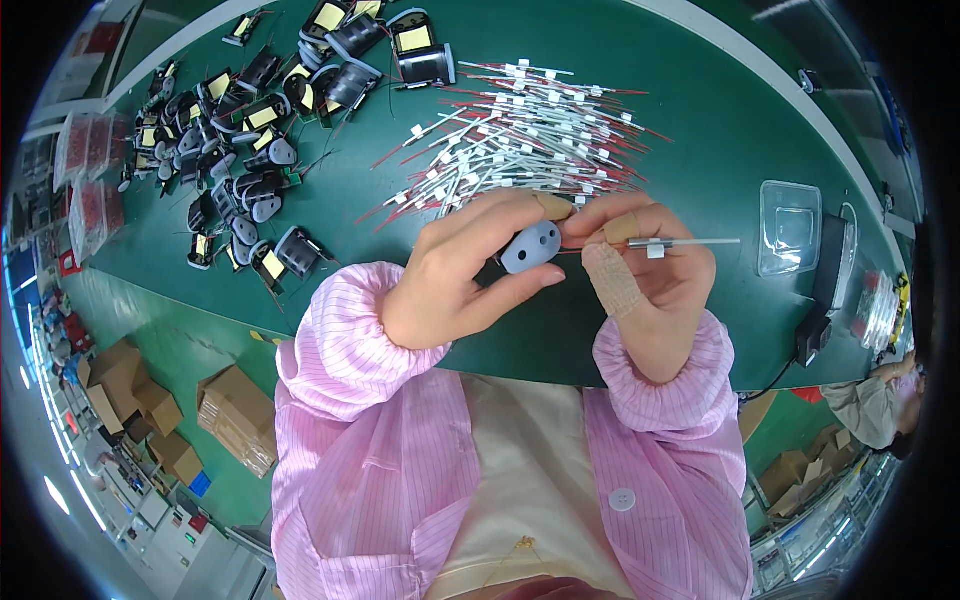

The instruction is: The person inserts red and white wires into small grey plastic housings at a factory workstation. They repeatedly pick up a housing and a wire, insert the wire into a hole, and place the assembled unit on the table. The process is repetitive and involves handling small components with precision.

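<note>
Closed around a small black housing with a blue-grey, holed end cap, my left hand keeps that cap turned toward the right. My right hand pinches a thin wire lead with a grey sleeve, a white tag and red wire; taped fingertips press on it. The red wire runs to the edge of the cap, but whether it goes into a hole is hidden by the fingers. Beyond both hands lies a heap of similar tagged leads with red ends.
Many more black housings with yellow pads are scattered at the far left of the green table. A clear plastic box and a black device with a cable stand at the right. Cardboard boxes sit on the floor.
</note>
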A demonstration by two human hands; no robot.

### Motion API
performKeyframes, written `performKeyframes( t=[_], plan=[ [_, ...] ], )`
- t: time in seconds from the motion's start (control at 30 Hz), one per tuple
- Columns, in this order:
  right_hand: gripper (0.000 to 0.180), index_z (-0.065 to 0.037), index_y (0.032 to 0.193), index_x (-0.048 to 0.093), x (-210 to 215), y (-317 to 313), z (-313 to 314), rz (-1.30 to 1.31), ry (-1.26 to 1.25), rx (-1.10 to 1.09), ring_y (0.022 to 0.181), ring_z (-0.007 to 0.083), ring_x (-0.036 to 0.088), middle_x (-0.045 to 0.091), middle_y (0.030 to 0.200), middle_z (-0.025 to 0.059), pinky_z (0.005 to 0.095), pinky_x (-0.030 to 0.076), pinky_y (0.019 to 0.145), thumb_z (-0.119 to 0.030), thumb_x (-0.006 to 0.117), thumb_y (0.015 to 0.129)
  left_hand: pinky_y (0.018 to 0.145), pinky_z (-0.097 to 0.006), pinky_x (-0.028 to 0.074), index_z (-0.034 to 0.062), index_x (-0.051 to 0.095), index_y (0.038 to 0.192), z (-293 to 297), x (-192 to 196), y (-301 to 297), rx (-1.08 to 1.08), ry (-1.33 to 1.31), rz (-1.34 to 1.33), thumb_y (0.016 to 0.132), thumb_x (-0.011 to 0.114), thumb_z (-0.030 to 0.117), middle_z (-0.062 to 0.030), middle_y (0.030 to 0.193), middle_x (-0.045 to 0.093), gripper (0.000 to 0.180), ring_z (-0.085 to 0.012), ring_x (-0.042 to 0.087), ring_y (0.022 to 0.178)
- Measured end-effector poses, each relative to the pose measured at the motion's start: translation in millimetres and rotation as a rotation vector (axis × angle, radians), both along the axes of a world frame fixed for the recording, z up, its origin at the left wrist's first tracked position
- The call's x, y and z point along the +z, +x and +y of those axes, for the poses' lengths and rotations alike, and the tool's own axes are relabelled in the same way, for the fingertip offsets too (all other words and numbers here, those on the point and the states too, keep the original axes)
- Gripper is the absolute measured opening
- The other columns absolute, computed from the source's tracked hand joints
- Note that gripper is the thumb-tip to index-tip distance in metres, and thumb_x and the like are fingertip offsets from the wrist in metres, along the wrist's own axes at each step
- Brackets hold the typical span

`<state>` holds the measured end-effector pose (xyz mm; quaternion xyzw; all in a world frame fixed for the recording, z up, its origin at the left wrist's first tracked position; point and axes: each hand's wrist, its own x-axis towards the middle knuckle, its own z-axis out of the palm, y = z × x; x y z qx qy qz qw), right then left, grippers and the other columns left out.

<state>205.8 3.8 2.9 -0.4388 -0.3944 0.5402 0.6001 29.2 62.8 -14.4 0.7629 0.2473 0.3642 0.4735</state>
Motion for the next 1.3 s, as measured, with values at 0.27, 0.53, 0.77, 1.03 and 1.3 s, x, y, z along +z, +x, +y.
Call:
performKeyframes(
  t=[0.27,0.53,0.77,1.03,1.3],
  plan=[
    [0.015,0.003,0.084,0.064,2,0,0,-0.217,0.129,-0.044,0.082,0.0161,0.062,0.062,0.097,0.0135,0.0264,0.050,0.071,0.013,0.067,0.073,0.085,-0.037,0.052,-0.0072,0.061,0.114,1,1,3,-0.026,0.081,-0.015,0.073,0.078,0.004,-0.0218,0.118,0.060,0.045,-0.0325,0.063,0.102],
    [0.016,0.001,0.083,0.065,13,3,0,-0.450,0.216,-0.025,0.074,0.0165,0.063,0.064,0.089,0.0118,0.0263,0.049,0.066,0.009,0.071,0.070,0.089,-0.041,0.051,-0.0105,0.060,0.113,2,-2,1,-0.093,0.035,-0.067,0.075,0.076,0.005,-0.0268,0.118,0.059,0.044,-0.0346,0.062,0.105],
    [0.017,0.000,0.082,0.064,15,0,-4,-0.483,0.175,-0.034,0.072,0.0172,0.063,0.064,0.088,0.0106,0.0266,0.049,0.062,0.008,0.073,0.069,0.088,-0.041,0.051,-0.0109,0.061,0.113,5,2,-1,-0.139,0.081,-0.027,0.075,0.076,0.007,-0.0272,0.119,0.059,0.044,-0.0353,0.062,0.106],
    [0.018,0.000,0.082,0.063,14,1,-1,-0.560,0.253,-0.018,0.070,0.0177,0.062,0.064,0.089,0.0114,0.0267,0.049,0.061,0.008,0.073,0.069,0.088,-0.041,0.051,-0.0103,0.061,0.113,4,5,-1,-0.134,0.062,-0.011,0.076,0.075,0.009,-0.0275,0.121,0.058,0.044,-0.0369,0.062,0.108],
    [0.019,0.001,0.083,0.063,16,1,-2,-0.644,0.276,-0.009,0.071,0.0195,0.062,0.063,0.092,0.0120,0.0281,0.049,0.061,0.008,0.074,0.068,0.089,-0.042,0.051,-0.0103,0.060,0.116,5,1,-2,-0.145,0.096,-0.019,0.077,0.075,0.011,-0.0271,0.123,0.058,0.047,-0.0374,0.061,0.108]
  ],
)
